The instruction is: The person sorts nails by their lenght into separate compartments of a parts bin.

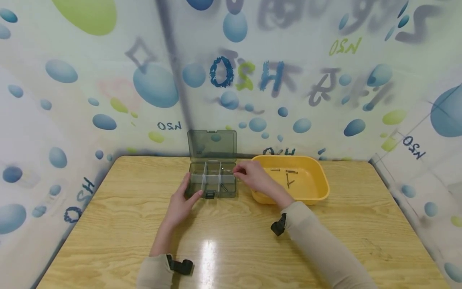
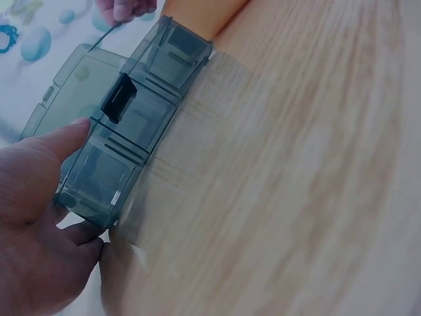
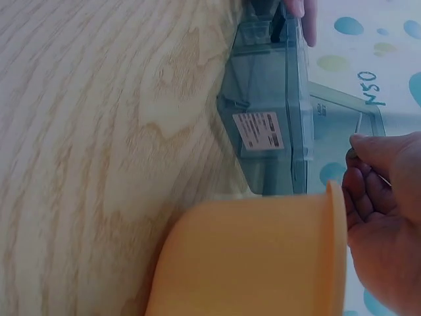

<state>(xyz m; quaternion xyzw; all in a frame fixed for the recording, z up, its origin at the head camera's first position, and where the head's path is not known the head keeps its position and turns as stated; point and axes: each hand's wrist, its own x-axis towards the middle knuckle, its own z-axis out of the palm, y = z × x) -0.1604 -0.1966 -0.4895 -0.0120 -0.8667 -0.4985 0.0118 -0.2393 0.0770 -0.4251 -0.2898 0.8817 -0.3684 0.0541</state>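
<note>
A smoky-green clear compartment box (image 1: 212, 179) stands on the table, its lid (image 1: 212, 145) raised at the back. My left hand (image 1: 181, 204) holds its front left corner, thumb on the front rim and fingers along the left side. Above the box's right end, my right hand (image 1: 250, 175) pinches a thin screw (image 2: 104, 37) between thumb and fingertips, its tip pointing toward the compartments. More screws (image 1: 224, 187) lie in the front right compartment. Beside the box, under my right wrist, sits a yellow tray (image 1: 317, 176) with several loose screws (image 1: 291, 171).
The wooden table (image 1: 238, 249) reaches back to a wall covering (image 1: 202, 108) printed with blue and green spots. A black latch (image 1: 209, 194) hangs at the box's front. A white label (image 3: 259, 131) is stuck on the box's right side, close to the tray's rim.
</note>
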